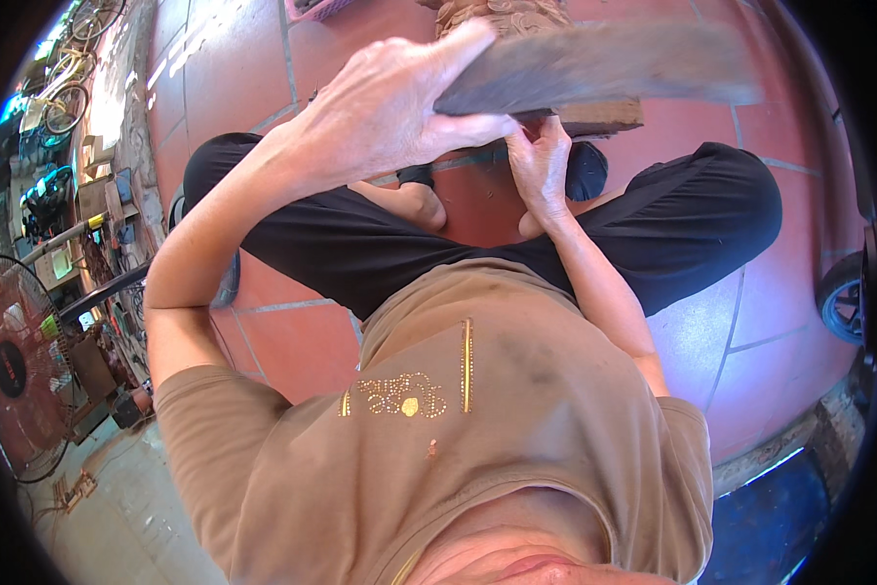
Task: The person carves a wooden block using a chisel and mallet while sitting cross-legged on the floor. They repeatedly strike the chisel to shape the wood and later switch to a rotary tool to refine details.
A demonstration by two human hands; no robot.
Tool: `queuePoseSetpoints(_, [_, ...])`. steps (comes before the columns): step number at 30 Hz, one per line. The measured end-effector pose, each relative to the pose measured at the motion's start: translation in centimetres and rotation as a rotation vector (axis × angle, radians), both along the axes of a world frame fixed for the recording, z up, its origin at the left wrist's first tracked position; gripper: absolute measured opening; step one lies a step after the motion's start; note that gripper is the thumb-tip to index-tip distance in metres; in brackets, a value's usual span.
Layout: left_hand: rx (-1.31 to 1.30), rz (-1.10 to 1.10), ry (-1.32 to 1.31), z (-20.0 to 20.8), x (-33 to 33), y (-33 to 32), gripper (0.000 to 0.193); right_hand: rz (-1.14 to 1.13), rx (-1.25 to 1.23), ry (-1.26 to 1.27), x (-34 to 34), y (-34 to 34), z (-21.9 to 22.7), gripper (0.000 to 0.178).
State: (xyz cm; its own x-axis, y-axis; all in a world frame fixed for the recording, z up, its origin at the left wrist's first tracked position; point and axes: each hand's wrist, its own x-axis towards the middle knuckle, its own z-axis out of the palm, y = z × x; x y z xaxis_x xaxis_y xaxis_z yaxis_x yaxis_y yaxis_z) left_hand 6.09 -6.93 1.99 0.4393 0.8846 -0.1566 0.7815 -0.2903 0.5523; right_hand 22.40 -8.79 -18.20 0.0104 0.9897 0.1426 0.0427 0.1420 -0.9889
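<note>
My left hand (389,107) is raised over the work and wrapped round one end of a long, flat, grey-brown wooden block (604,70). The block stretches off to the right and its far end is blurred by motion. Close beneath it, my right hand (541,161) has its thumb and fingers pinched together; what they hold is hidden by the block. Beyond both hands lies a brown wood carving (531,14) with leaf-like relief, partly covered by the block. A plain wooden edge (599,115) shows below the block, to the right of my right hand.
I sit with my black-trousered legs (692,219) bent to either side on red floor tiles (302,341). A pink basket (316,8) is at the far edge. On the left stand a fan (9,366) and cluttered tools; at right, a wheel (841,297).
</note>
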Motion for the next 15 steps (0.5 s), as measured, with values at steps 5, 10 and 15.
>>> queuePoseSetpoints(5, [0.16,-0.245,0.364,-1.1,-1.7,1.1,0.044,0.077,-0.098,-0.059,0.7,0.8,-0.6,0.03])
queuePoseSetpoints(10, [0.02,-0.1,0.042,5.2,1.5,2.5,0.046,0.013,-0.051,0.109,0.1,0.4,0.2,0.026])
queuePoseSetpoints(15, [0.356,-0.116,-0.096,1.9,1.3,0.9,0.042,0.027,-0.024,0.011,0.0,0.1,1.5,0.027])
